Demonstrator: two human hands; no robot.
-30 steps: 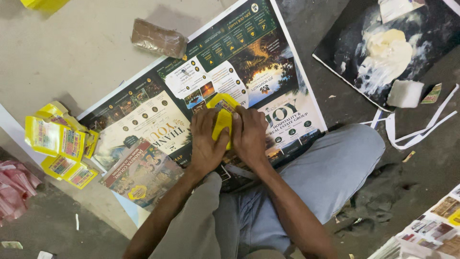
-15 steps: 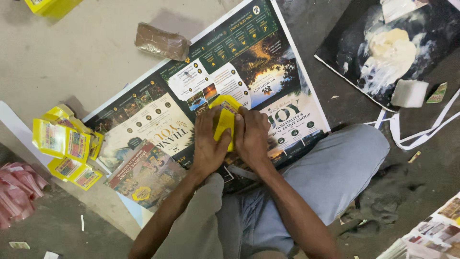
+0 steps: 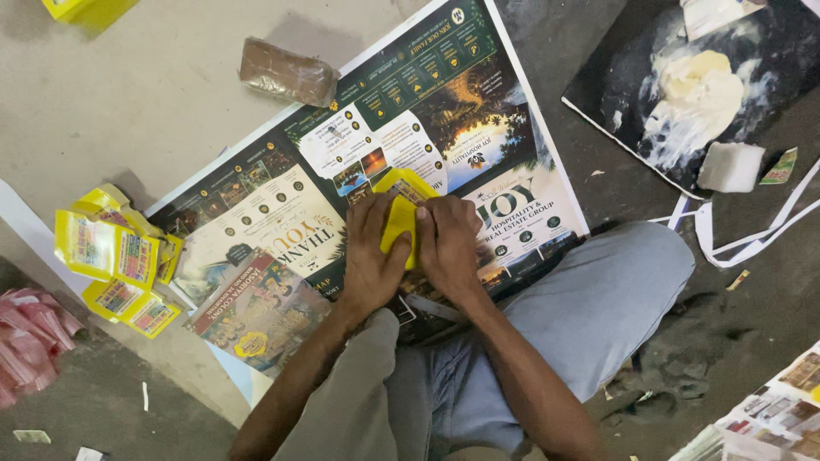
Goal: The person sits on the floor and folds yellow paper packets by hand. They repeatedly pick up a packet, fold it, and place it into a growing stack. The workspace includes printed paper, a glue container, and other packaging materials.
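Two hands meet over one small yellow paper piece (image 3: pixel 400 213), which lies on a large printed poster (image 3: pixel 282 205) spread across the concrete floor (image 3: pixel 128 94). The left hand (image 3: pixel 371 256) lies flat with fingers extended, pressing on the left edge of the yellow piece. The right hand (image 3: pixel 448 243) is curled, fingers bent down onto the right edge of the same piece; neither hand lifts it clear of the poster. The yellow piece sits near the middle of the poster, just ahead of the person's knees, and appears partly folded, though the exact fold cannot be told.

The person sits on the floor in grey-blue trousers (image 3: pixel 581 316), the right leg lying over the poster's near edge. A smaller printed booklet (image 3: pixel 256 312) lies on the poster's near left corner. A cluster of yellow printed packets (image 3: pixel 115 260) rests on the floor just left of the poster. A pile of pink wrappers (image 3: pixel 26 341) lies at the far left edge of view. A brown block (image 3: pixel 286 72) sits on the floor touching the poster's far edge. To the right, well apart from the hands, a dark board (image 3: pixel 769 60) carries a mass of pale paste (image 3: pixel 696 94), with a white block (image 3: pixel 730 166) at its near edge. White paper strips (image 3: pixel 752 239) lie beside the board.
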